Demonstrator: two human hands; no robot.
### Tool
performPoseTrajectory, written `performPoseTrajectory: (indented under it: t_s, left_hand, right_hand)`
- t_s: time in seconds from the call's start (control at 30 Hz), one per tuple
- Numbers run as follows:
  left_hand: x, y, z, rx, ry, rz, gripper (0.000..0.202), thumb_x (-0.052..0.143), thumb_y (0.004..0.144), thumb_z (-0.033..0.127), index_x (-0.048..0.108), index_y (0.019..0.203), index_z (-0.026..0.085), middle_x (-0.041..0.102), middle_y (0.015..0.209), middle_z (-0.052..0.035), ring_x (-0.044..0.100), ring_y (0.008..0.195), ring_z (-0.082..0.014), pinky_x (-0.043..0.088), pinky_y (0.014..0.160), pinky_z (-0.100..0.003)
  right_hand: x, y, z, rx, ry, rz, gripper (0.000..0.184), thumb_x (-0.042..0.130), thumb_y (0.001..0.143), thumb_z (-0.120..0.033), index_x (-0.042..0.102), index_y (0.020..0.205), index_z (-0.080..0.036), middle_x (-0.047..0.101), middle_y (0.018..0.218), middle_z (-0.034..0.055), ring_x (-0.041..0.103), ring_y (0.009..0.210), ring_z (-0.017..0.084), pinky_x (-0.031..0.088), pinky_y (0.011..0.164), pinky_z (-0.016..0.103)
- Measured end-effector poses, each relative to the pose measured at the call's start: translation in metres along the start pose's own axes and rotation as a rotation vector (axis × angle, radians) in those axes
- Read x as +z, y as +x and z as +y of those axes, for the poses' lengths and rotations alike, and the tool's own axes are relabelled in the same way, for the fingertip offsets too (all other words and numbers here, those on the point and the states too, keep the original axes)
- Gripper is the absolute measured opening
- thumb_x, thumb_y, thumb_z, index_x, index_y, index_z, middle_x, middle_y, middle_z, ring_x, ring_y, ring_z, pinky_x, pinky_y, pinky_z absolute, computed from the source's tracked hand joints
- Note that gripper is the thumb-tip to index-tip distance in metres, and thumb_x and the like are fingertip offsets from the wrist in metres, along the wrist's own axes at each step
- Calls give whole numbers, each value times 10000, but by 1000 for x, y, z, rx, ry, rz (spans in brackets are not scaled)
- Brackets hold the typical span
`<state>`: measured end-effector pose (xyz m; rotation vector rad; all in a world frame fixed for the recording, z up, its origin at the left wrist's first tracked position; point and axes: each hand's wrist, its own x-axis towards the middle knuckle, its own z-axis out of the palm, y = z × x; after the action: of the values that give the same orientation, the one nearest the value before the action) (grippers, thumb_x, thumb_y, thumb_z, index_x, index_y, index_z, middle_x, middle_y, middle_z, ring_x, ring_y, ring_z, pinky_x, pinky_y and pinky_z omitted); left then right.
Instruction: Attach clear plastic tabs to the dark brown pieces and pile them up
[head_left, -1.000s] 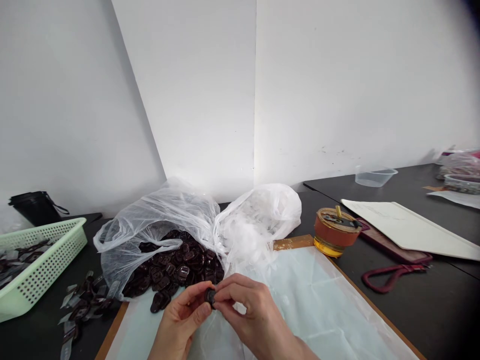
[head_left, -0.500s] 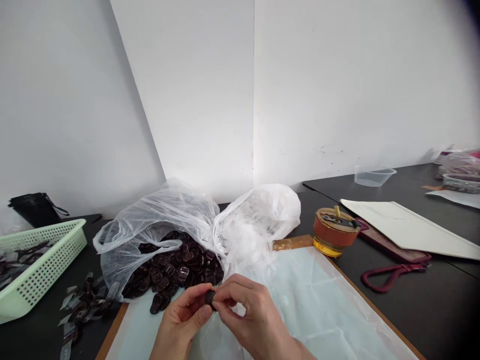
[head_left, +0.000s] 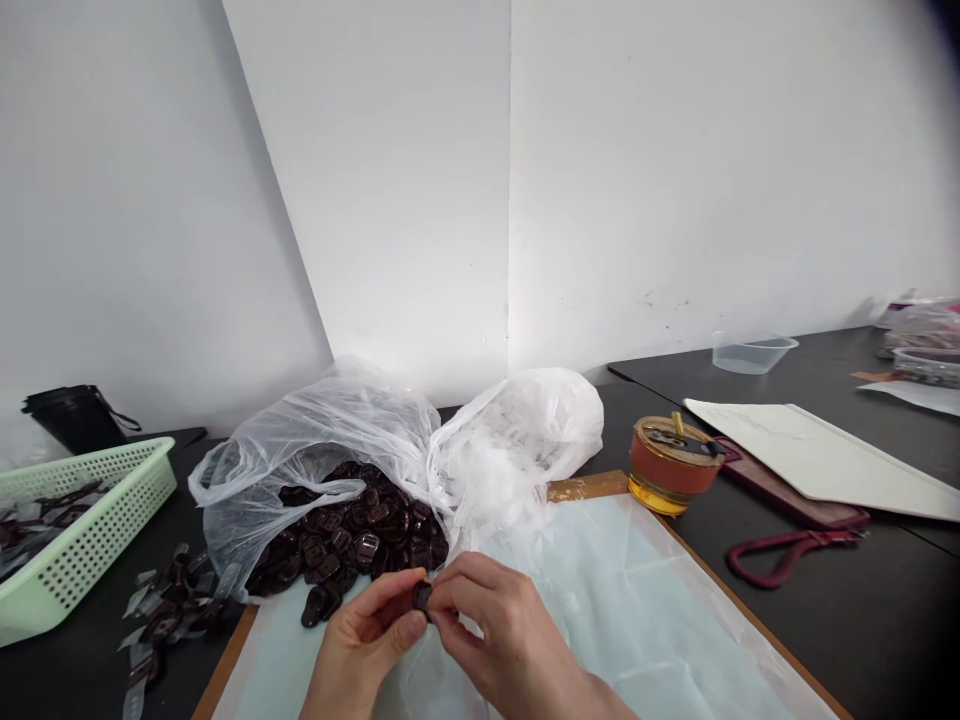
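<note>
Dark plastic buckle (head_left: 422, 597) still pinched between left hand (head_left: 358, 645) and right hand (head_left: 517, 640), barely shifted; matching buckles (head_left: 352, 540) heaped in a clear plastic bag (head_left: 300, 420) just behind the grip.

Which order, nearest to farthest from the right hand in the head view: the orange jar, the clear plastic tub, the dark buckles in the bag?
From the right hand:
1. Dark buckles: in the bag, ahead and left.
2. Orange jar: ahead, right.
3. Clear plastic tub: farther back, right.

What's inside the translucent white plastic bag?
The translucent white plastic bag shows glossy dark-brown slotted oval pieces heaped at its opening; anything beneath them or behind the bunched plastic is hidden.
</note>
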<state>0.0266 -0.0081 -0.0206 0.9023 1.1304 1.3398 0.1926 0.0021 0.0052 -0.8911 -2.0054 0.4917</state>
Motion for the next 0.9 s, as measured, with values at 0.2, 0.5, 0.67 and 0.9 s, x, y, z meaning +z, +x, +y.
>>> performPoseTrajectory:
  t_s: [0.2,0.5,0.67,0.9]
  left_hand:
    - [-4,4,-2,47,44,-65,333,915,534,321,830,846,244,790,880,-50,699,854,-246,577,769,-264]
    - [-7,3,-2,-104,-11,-66,357,882,567,429,830,858,229,790,974,-73,690,947,-288,604,806,-338]
    - [-7,4,1,-127,-47,-84,330,900,559,359,820,839,204,776,863,-51,677,857,-227,583,789,-303]
    - [-6,1,4,-33,8,-180,268,830,682,327,703,889,213,636,722,20,559,697,-136,469,656,-226]
  right_hand:
    - [0,0,0,-1,25,-17,188,563,879,-97,698,762,-156,686,801,74,644,701,166,495,641,236]
    - [-5,0,3,-49,46,-56,195,541,913,-84,705,830,-149,688,876,82,658,782,172,522,710,236]
    - [-6,0,7,-102,37,-85,218,510,931,-81,707,859,-140,691,904,95,662,799,177,532,728,244]
    - [-8,0,4,-42,40,-111,342,776,755,-130,640,1063,-196,674,1045,62,632,940,212,517,785,285]
